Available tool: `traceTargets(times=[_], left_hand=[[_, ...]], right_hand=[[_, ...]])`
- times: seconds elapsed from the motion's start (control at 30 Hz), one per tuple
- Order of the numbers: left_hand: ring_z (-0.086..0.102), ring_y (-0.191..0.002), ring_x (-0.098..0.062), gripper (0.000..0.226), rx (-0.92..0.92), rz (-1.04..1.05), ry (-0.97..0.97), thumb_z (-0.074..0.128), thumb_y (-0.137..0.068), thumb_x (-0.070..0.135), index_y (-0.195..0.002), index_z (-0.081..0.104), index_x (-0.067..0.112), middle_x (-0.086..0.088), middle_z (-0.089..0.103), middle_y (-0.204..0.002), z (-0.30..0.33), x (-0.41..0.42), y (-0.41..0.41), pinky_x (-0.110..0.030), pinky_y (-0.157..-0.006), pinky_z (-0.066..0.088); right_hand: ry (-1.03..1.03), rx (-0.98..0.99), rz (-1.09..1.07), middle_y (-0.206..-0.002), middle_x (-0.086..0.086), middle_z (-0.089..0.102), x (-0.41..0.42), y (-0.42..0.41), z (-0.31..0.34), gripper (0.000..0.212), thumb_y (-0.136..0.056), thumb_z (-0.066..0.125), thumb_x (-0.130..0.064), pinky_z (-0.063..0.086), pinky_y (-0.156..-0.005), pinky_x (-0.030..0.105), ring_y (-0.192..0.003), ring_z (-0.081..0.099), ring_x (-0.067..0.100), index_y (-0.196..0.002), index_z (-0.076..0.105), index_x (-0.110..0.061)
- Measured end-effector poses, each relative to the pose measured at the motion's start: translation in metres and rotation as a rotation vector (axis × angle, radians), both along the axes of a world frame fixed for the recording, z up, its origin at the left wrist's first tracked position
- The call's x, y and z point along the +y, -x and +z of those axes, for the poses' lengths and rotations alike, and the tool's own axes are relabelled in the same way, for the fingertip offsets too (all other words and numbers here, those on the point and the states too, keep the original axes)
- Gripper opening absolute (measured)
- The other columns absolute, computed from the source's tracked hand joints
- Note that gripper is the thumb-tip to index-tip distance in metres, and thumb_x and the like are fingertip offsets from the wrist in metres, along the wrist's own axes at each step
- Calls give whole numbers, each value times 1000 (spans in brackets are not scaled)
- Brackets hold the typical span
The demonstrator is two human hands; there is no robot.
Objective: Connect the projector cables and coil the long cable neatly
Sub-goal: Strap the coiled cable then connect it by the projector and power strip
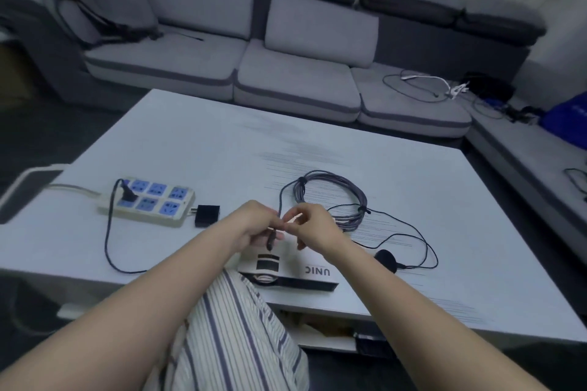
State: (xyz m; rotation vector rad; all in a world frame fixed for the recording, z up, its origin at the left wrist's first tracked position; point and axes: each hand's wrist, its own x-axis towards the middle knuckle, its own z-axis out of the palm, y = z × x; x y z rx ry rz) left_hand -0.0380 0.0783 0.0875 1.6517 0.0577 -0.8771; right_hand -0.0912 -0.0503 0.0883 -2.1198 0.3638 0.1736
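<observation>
A white projector [313, 270] marked UNIC sits at the near edge of the pale table [222, 149]. Behind it lies a coiled grey cable [336, 197], bound at two spots. One end of that cable rises to my hands, held just above the projector. My left hand [254, 225] pinches the dark cable end with its plug hanging down. My right hand [313, 227] pinches a thin pale tie or strip that meets the cable at my left fingers. A thin black lead [422, 247] loops from the coil area to a round black piece [386, 259] beside the projector.
A blue and white power strip [149, 200] lies on the left with a black plug in it and a black lead [109, 241] running toward me. A black adapter [207, 215] sits beside it. A grey sofa [295, 79] with loose cables stands behind.
</observation>
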Motion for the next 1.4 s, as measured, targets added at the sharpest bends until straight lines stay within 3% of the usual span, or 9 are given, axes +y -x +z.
traceTargets(times=[0.17, 0.27, 0.43, 0.5, 0.6, 0.67, 0.87, 1.1, 1.4], left_hand=[[56, -47, -17, 4, 136, 90, 159, 57, -85, -7, -89, 58, -8, -18, 58, -68, 18, 28, -19, -19, -43, 48], [56, -55, -17, 9, 158, 106, 162, 48, -91, -3, -96, 55, -7, -21, 60, -83, 23, 51, -30, -21, -45, 50], [58, -55, -16, 10, 145, 101, 141, 49, -90, 3, -93, 58, 2, -8, 63, -66, 24, 86, -45, -25, -58, 55], [63, -62, -15, 13, 140, 93, 152, 50, -93, 15, -92, 61, 8, -4, 63, -70, 22, 95, -49, -26, -64, 54], [67, -81, -20, 36, 176, 168, 208, 42, -98, 40, -101, 61, 9, -8, 69, -88, 14, 107, -58, -32, -76, 51], [67, -81, -23, 39, 167, 276, 186, 40, -98, 42, -108, 56, 7, -11, 71, -90, 4, 114, -67, -33, -72, 51], [60, -84, -17, 29, -113, 349, -83, 56, -90, 12, -119, 57, 7, -12, 66, -109, -46, 123, -87, -21, -59, 44], [23, -138, -24, 69, -650, -269, -672, 62, -83, 14, -145, 32, 20, -6, 39, -145, -104, 113, -110, -34, -110, 28], [36, -128, -21, 54, -887, -498, -1046, 49, -84, 4, -135, 39, 19, -1, 47, -133, -127, 91, -108, -35, -101, 26]], right_hand=[[129, -195, 172, -96, -4, 55, 15, -20, 14, 19, -79, 71, -13, 39, -51, 11, -63, 50, 5, -95, 64, -21], [113, -209, 326, -106, -2, 59, 33, -33, 21, 21, -81, 70, -11, 48, -60, 24, -65, 57, 13, -100, 68, -22], [73, -192, 413, -76, -19, 63, 63, -56, 27, 17, -83, 64, -6, 37, -40, 9, -50, 54, -6, -96, 69, -15], [87, -184, 426, -78, -18, 65, 71, -65, 27, 11, -84, 64, -9, 38, -36, 14, -52, 53, -2, -94, 66, -15], [121, -183, 427, -85, -10, 65, 79, -80, 21, 8, -85, 65, -14, 49, -52, 34, -59, 56, 7, -87, 62, -21], [77, -190, 407, -82, -6, 64, 82, -90, 16, 7, -85, 65, -13, 49, -58, 32, -58, 56, 7, -84, 61, -18], [-256, -238, 104, -73, -1, 61, 83, -117, 1, 11, -85, 65, -8, 48, -54, 22, -55, 58, 11, -79, 62, -16], [-465, -168, 60, -73, 5, 66, 81, -137, -11, 2, -88, 63, -6, 49, -54, 21, -48, 55, 11, -88, 62, -8], [-424, -146, 62, -66, 5, 63, 86, -142, -19, 7, -88, 62, -6, 49, -49, 22, -45, 53, 12, -92, 66, -11]])
